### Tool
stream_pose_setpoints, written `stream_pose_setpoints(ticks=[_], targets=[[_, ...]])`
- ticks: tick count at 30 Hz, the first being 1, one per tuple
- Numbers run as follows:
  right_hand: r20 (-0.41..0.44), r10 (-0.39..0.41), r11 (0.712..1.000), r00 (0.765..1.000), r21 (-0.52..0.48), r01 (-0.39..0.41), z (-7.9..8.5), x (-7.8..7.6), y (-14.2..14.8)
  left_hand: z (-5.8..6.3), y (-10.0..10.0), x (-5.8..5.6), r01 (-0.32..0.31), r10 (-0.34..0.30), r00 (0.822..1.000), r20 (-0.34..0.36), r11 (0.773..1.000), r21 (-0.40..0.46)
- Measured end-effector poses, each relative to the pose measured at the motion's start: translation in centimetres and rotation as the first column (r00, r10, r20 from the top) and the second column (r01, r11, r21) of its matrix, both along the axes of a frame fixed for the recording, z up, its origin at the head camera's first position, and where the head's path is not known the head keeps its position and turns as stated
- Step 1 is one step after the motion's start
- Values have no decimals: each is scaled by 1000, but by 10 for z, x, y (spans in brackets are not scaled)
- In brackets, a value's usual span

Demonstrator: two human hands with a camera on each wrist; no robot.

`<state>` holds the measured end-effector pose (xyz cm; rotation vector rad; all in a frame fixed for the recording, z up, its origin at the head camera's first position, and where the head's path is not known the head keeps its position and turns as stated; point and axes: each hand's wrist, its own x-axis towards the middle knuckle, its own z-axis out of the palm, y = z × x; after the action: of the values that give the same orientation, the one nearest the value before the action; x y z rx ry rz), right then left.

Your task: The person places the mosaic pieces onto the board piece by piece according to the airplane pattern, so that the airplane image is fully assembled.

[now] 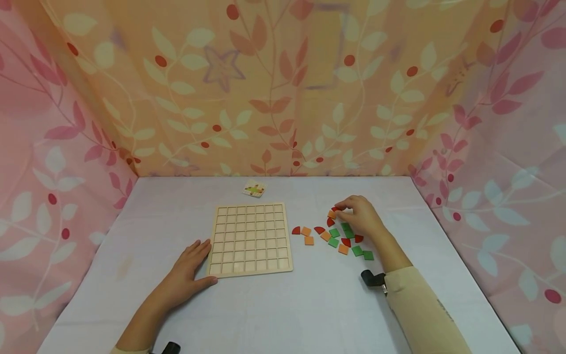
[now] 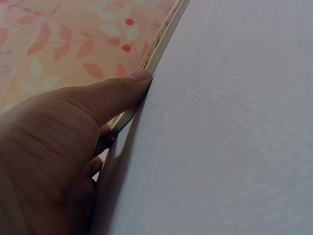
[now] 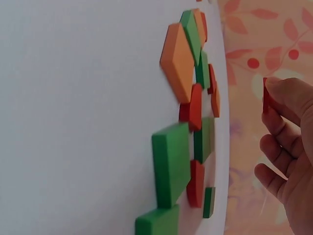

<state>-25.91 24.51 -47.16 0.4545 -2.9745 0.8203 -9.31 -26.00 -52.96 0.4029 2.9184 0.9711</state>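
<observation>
Red piece (image 3: 265,96) pinched in our right hand (image 1: 362,216), over loose tiles (image 1: 338,236) right of wooden grid board (image 1: 250,238); board lies leftward. Our left hand (image 1: 187,270) flat, steadies board's near-left corner.

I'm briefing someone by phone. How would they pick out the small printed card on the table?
Start at the wooden grid board in the middle of the white table, steadied by the left hand. Look just past its far edge, toward the leafy curtain. The small card lies there alone, pale with a printed pattern, unlike the plain orange, green and red tiles clustered near the right hand.
</observation>
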Motion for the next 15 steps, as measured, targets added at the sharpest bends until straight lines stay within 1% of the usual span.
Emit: stream_pose_setpoints(ticks=[9,15], targets=[[-52,55,998,997,-40,-57,8,6,-23,4,1,2,-9,9,1000,6,1000,2],[-73,79,995,994,-60,-84,12,10,-43,1,0,1,6,-6,1000,-16,1000,3]])
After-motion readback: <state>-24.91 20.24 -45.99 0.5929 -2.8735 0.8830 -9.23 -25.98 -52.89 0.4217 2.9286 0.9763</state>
